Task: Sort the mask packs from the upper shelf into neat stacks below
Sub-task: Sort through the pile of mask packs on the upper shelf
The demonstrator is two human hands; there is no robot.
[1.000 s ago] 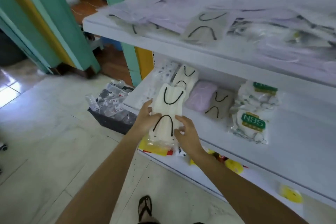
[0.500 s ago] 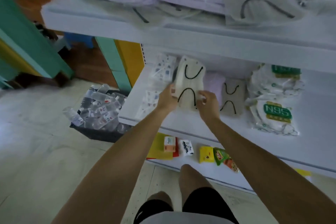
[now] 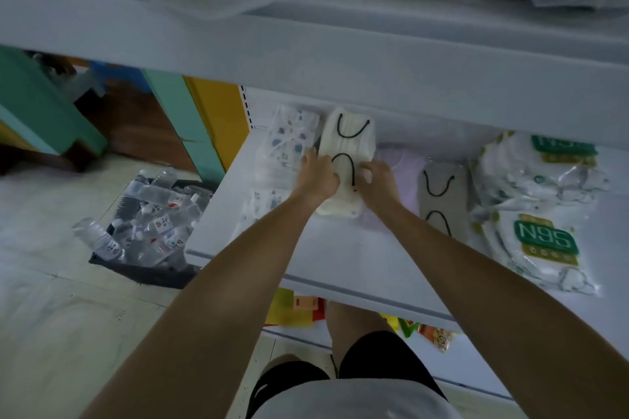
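On the lower shelf (image 3: 340, 258), a cream mask pack (image 3: 347, 143) lies between patterned packs (image 3: 286, 146) and a lilac pack (image 3: 405, 173), the left hand (image 3: 318, 177) and right hand (image 3: 377, 180) each with a grip clamped on one side edge.

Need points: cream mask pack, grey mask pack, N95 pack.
cream mask pack (image 3: 347, 145), head view, bare middle between its loops.
grey mask pack (image 3: 440, 203), head view, centre between its loops.
N95 pack (image 3: 544, 240), head view, green label.

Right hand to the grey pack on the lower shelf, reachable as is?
Probably yes, once it lets go: the right hand grips the cream pack. The grey pack lies just to its right, only the flat lilac pack between, nothing lying on it.
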